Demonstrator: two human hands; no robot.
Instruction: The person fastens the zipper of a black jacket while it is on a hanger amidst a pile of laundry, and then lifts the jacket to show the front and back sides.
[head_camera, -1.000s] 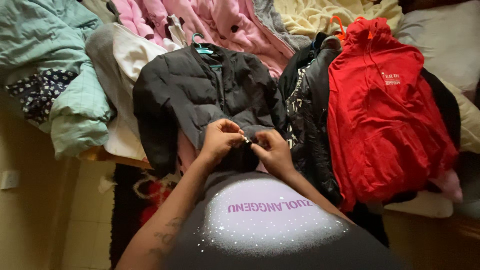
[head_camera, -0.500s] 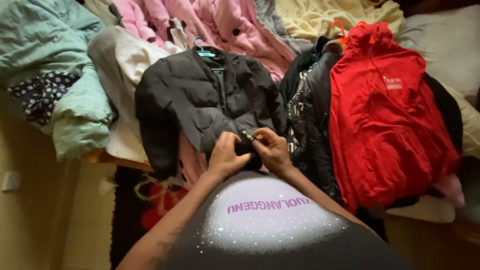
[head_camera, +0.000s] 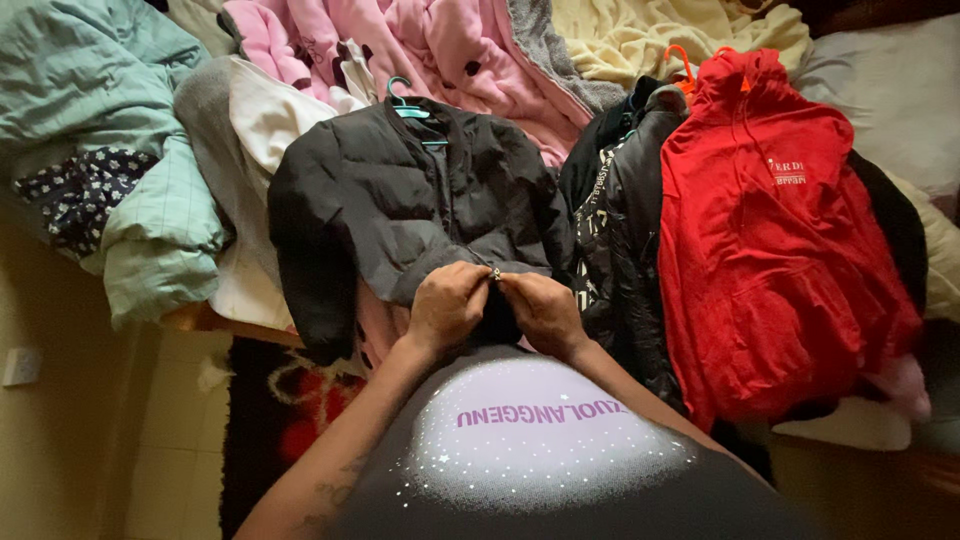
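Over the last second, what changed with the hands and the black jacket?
Both hands, left hand and right hand, stay pinched together at the lower front of the black jacket, shifting slightly right along it. The jacket, its teal hanger and the red hoodie lie as before.

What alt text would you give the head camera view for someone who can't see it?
Both hands, left hand and right hand, pinch the lower front of a black puffer jacket on a teal hanger. A red hooded sweatshirt lies to its right.
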